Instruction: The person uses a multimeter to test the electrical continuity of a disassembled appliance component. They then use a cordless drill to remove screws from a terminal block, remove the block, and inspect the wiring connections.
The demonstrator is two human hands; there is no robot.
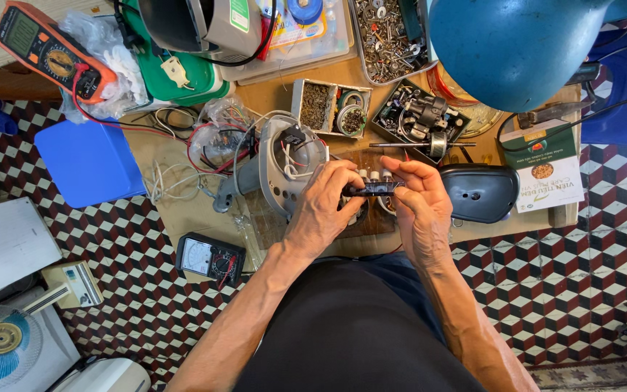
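My left hand and my right hand together hold a small black switch block with round pale buttons on top, above a low wooden table. The fingertips of both hands pinch its two ends. Just left of my left hand lies a grey fan housing with white and red wires spilling out of it. A dark rounded plastic cover rests right of my right hand.
A black analog meter lies at the table's near-left edge; an orange multimeter sits far left. Boxes of screws and motor parts line the back. A blue lamp shade hangs overhead. A blue stool and a fan stand on the tiled floor.
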